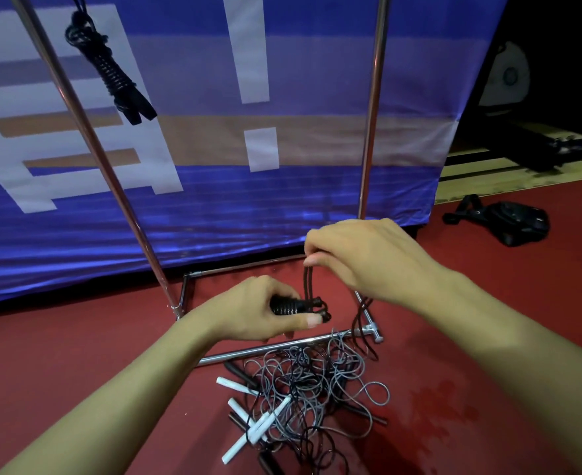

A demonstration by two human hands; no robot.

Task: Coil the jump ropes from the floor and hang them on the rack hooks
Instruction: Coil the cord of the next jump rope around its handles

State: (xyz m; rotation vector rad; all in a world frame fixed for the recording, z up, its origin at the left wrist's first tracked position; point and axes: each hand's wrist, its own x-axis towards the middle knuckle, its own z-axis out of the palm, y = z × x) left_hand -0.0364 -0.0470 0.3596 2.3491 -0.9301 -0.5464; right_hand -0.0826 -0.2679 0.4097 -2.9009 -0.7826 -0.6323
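Two hands, left (265, 310) gripping black jump rope (291, 306), right (361, 255) pinching its cord above

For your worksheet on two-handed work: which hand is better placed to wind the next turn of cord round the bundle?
The right hand. It pinches the free black cord above the bundle, while the left hand grips the bundle, so it probably serves as the anchor.

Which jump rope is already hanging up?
The coiled black rope at the top left, hanging beside the rack pole. The others lie tangled in the pile on the floor, and one is in the person's hands.
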